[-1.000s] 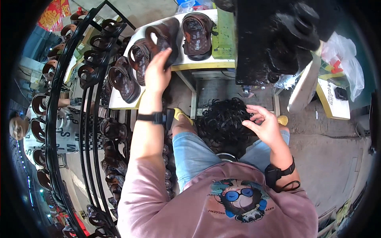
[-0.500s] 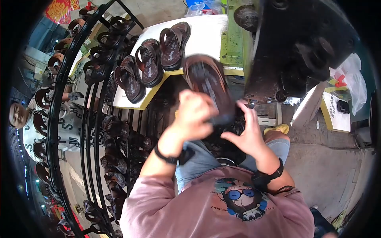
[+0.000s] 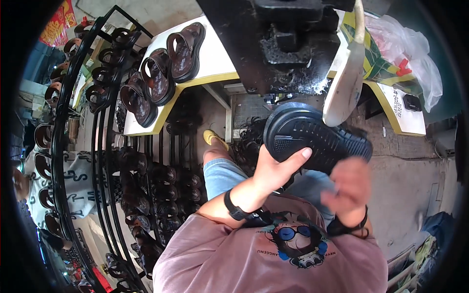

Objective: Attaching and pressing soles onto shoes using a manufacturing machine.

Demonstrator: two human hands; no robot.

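My left hand grips a sandal at one end, thumb across its black ridged sole, which faces up. At the sandal's other end, my right hand is smeared by motion; whether it touches the sandal I cannot tell. Just beyond the sandal stands a black machine with a worn metal head. Beside that head hangs a pale curved piece, its lower end overlapping the sandal's far edge in this view. Three brown strap sandals lie in a row on the white table to the left.
A black rack full of sandals rises at the left, with a person behind it. Dark scraps heap beneath the machine. At the right are a white side table and a clear plastic bag.
The sandal has turned from insole up to sole up and come to the right, near the machine. My left hand now holds its end; my view has shifted toward the machine.
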